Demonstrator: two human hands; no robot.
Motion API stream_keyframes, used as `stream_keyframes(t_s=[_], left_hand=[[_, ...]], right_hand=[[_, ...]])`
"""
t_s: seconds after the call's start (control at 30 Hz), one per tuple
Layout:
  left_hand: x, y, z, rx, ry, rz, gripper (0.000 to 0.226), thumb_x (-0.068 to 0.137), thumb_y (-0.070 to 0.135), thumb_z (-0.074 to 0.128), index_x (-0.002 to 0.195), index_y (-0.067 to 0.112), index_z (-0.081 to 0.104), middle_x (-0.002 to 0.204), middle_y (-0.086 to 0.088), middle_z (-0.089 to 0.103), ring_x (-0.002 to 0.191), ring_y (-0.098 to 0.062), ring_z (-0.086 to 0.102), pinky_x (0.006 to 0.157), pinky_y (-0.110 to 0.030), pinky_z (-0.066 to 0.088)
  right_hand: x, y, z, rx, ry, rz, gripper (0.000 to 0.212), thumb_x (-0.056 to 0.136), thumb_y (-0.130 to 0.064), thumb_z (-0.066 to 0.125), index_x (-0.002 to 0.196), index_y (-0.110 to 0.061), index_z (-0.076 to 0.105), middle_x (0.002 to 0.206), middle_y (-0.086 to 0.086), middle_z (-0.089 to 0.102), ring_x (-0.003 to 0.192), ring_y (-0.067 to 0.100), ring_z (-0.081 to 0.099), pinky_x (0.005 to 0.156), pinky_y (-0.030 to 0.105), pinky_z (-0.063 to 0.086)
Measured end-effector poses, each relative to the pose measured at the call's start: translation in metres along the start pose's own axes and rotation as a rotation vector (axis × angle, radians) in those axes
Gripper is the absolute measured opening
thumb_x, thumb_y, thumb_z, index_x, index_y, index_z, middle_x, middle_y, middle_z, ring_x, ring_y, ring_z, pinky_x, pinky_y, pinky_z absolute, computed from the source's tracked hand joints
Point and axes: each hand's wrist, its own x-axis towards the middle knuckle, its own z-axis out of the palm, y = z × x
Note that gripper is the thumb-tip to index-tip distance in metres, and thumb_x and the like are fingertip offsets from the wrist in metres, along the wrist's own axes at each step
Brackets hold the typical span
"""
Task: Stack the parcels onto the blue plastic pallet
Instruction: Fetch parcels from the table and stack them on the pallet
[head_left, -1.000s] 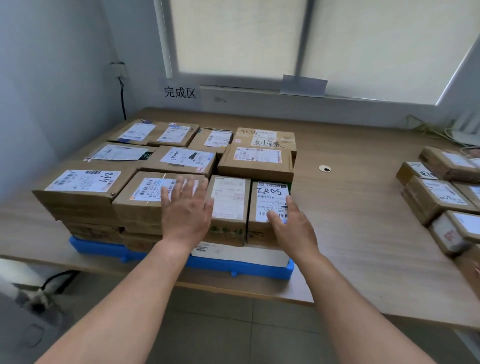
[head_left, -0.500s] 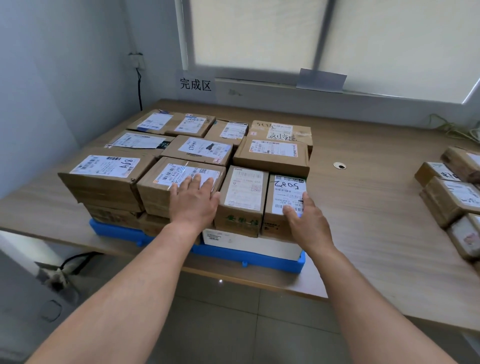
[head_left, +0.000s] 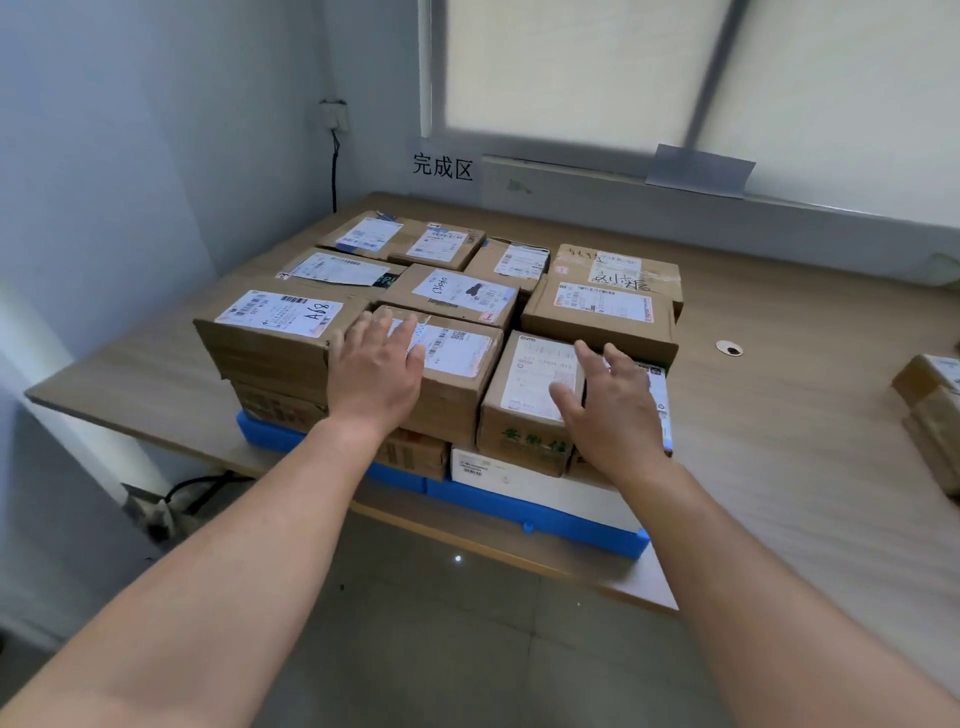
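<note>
Pallet (head_left: 545, 514) of blue plastic sits at the near edge of the tabletop (head_left: 779, 441), parcels (head_left: 597, 317) stacked on it. Left hand (head_left: 376, 371) lies flat, fingers straight, on a near top box (head_left: 457, 358); right hand (head_left: 610, 410), fingers spread, covers the near-right box (head_left: 524, 384). Loose parcels (head_left: 930, 384) lie far right.

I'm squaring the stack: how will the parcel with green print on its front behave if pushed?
The green-printed parcel is crisp-edged cardboard, so probably stiff. Neighbouring parcels flank it closely, so sideways pushes likely bind. Perched on a white box at the front, it might tip if pulled.
</note>
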Motion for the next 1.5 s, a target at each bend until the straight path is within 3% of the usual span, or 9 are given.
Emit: stream_keyframes(t_s=[0.13,0.3,0.6,1.0,1.07,1.2,1.33,1.43,1.5], left_hand=[[0.014,-0.037,-0.007,0.102,-0.067,-0.118,0.049,0.102,0.035,0.026,0.149,0.021,0.025,0.157,-0.008,0.022,0.145,-0.028,0.013,0.116,-0.051,0.011],[0.027,-0.068,-0.009,0.114,-0.167,-0.219,0.051,0.102,0.037,0.026,0.150,0.020,0.022,0.158,-0.007,0.017,0.146,-0.030,0.010,0.117,-0.048,0.014],[0.032,-0.083,-0.007,-0.069,-0.160,-0.168,0.045,0.100,0.033,0.028,0.139,0.020,0.045,0.151,-0.007,0.035,0.142,-0.029,0.021,0.117,-0.043,0.016],[0.028,-0.089,-0.020,-0.007,-0.178,-0.122,0.040,0.098,0.036,0.037,0.131,0.017,0.050,0.138,-0.007,0.049,0.129,-0.028,0.038,0.104,-0.046,0.032],[0.025,-0.084,-0.018,0.020,-0.141,-0.121,0.039,0.097,0.039,0.038,0.125,0.017,0.053,0.133,-0.008,0.051,0.127,-0.028,0.040,0.105,-0.048,0.032],[0.007,-0.063,-0.017,-0.029,-0.015,-0.067,0.051,0.097,0.042,0.042,0.140,0.016,0.044,0.150,-0.009,0.037,0.139,-0.027,0.029,0.114,-0.047,0.023],[-0.031,-0.019,-0.024,-0.121,0.153,0.008,0.048,0.095,0.038,0.049,0.136,0.013,0.047,0.139,-0.008,0.050,0.127,-0.026,0.044,0.100,-0.044,0.036],[-0.066,0.018,-0.016,-0.159,0.221,0.042,0.048,0.091,0.042,0.048,0.128,0.013,0.054,0.122,-0.009,0.060,0.108,-0.027,0.055,0.086,-0.040,0.043],[-0.088,0.044,-0.006,-0.204,0.212,0.043,0.050,0.089,0.046,0.042,0.125,0.014,0.057,0.117,-0.006,0.063,0.104,-0.024,0.058,0.084,-0.037,0.043]], right_hand=[[0.012,-0.042,0.019,-0.078,-0.171,-0.215,0.069,0.092,-0.058,0.047,0.151,-0.038,0.017,0.160,0.006,0.016,0.146,0.026,0.012,0.117,0.043,0.017],[0.024,-0.060,0.042,-0.136,-0.297,-0.264,0.075,0.088,-0.063,0.050,0.150,-0.045,0.010,0.161,0.004,0.010,0.146,0.028,0.011,0.117,0.045,0.015],[0.025,-0.057,0.044,-0.146,-0.271,-0.263,0.061,0.095,-0.050,0.047,0.149,-0.042,0.020,0.157,0.002,0.020,0.140,0.025,0.023,0.114,0.042,0.022],[0.022,-0.057,0.039,-0.177,-0.269,-0.280,0.059,0.097,-0.050,0.043,0.150,-0.040,0.019,0.158,0.003,0.019,0.141,0.026,0.022,0.114,0.041,0.022],[0.021,-0.057,0.036,-0.179,-0.253,-0.285,0.062,0.096,-0.050,0.044,0.151,-0.037,0.019,0.158,0.003,0.019,0.142,0.026,0.021,0.115,0.041,0.020],[0.018,-0.055,0.023,-0.171,-0.192,-0.289,0.062,0.096,-0.048,0.045,0.151,-0.032,0.021,0.158,0.006,0.019,0.144,0.026,0.019,0.116,0.041,0.019],[0.004,-0.042,0.009,-0.094,-0.065,-0.297,0.056,0.097,-0.040,0.049,0.148,-0.026,0.033,0.155,0.007,0.028,0.143,0.025,0.024,0.114,0.041,0.025],[-0.017,-0.018,0.001,-0.018,0.069,-0.292,0.046,0.095,-0.029,0.057,0.139,-0.017,0.049,0.143,0.009,0.046,0.133,0.027,0.040,0.107,0.042,0.035],[-0.032,0.003,-0.005,0.003,0.176,-0.308,0.039,0.090,-0.021,0.063,0.127,-0.012,0.060,0.128,0.010,0.060,0.120,0.029,0.053,0.097,0.044,0.046]])
